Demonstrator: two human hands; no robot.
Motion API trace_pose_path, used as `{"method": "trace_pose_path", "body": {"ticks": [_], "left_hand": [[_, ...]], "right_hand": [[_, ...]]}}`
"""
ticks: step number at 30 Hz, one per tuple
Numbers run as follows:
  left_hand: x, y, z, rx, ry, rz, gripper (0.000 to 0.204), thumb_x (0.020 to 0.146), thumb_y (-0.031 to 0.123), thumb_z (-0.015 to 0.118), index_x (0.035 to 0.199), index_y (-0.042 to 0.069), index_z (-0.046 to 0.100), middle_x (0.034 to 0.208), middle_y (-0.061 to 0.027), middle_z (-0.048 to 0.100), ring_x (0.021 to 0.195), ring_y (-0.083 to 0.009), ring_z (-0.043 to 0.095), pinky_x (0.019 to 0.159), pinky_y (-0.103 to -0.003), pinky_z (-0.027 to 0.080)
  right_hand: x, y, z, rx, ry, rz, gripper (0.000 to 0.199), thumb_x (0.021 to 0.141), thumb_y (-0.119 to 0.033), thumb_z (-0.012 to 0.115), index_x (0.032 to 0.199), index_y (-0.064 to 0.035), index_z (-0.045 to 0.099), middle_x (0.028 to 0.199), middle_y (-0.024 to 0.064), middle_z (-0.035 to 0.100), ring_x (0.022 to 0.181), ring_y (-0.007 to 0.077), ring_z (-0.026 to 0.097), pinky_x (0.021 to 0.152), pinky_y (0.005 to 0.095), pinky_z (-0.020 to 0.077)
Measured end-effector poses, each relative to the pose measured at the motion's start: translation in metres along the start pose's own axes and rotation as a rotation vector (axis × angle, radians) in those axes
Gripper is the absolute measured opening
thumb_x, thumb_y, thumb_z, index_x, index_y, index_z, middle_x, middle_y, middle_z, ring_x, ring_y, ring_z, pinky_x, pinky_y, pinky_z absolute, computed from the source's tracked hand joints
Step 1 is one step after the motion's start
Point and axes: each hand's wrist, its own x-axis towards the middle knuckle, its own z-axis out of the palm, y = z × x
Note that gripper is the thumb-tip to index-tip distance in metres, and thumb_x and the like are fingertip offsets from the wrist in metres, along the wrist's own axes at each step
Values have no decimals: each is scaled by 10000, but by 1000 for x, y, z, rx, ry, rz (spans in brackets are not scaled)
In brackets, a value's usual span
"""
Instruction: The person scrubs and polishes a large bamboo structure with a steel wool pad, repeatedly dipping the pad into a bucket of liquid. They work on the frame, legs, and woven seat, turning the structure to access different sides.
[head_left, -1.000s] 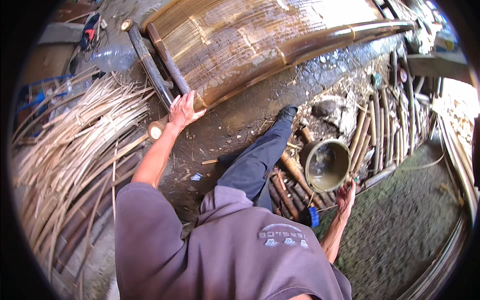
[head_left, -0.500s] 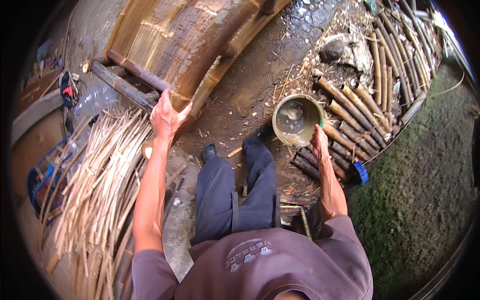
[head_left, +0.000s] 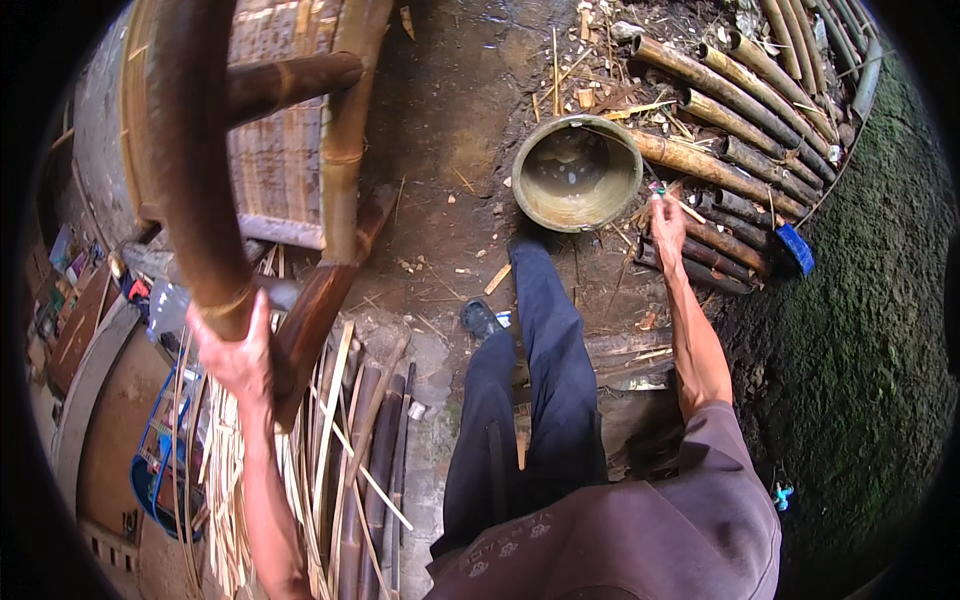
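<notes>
My left hand (head_left: 235,355) is wrapped round the lower end of a thick brown bamboo pole (head_left: 195,170). The pole belongs to a bamboo frame, perhaps a bench or chair, with a slatted panel (head_left: 275,160) and a crosspiece (head_left: 295,85). To the right, my right hand (head_left: 668,230) is closed on the handle of a bucket (head_left: 533,188), where a bit of green shows at the fingers. The bucket is tilted, its mouth facing me, and murky liquid shows inside. Its handle is mostly too thin to make out.
Cut bamboo lengths (head_left: 740,130) lie in rows at the right, with a blue brush-like thing (head_left: 795,249) beside them. A mossy wall (head_left: 850,400) runs along the right side. Split bamboo strips (head_left: 230,490) and a blue basket (head_left: 150,480) are at the lower left. Wood scraps litter the wet floor (head_left: 450,130).
The bamboo frame has swung left and closer in my left hand, standing steeper in view. My right hand still holds the bucket, now tilted more toward me. My body has shifted, and the view with it.
</notes>
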Motion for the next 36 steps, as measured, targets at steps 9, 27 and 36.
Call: {"method": "trace_pose_path", "body": {"ticks": [9,27,36], "left_hand": [[-4,-30,-15,178,142,26,681,823,229,779,1366,-43,470,1302,-166,567,1142,-261,559,1049,-384,376],[0,-23,-2,56,107,60,675,828,212,768,1376,-25,454,1316,-165,552,1200,-253,521,1077,-371,340],[-96,105,111,-339,-278,420,595,862,390,697,1325,52,538,1346,-143,498,1272,-276,457,1081,-420,347]], "right_hand": [[27,14,161,-592,-221,-676,487,844,-295,683,1285,-141,545,1312,229,473,1210,418,481,1005,477,439],[4,-26,84,1015,-688,519,459,927,-249,517,1323,-21,464,1191,96,616,991,219,634,879,433,526],[-89,-117,34,736,-359,42,320,939,-145,496,1224,-6,537,1113,82,576,1024,221,566,917,353,462]]}}
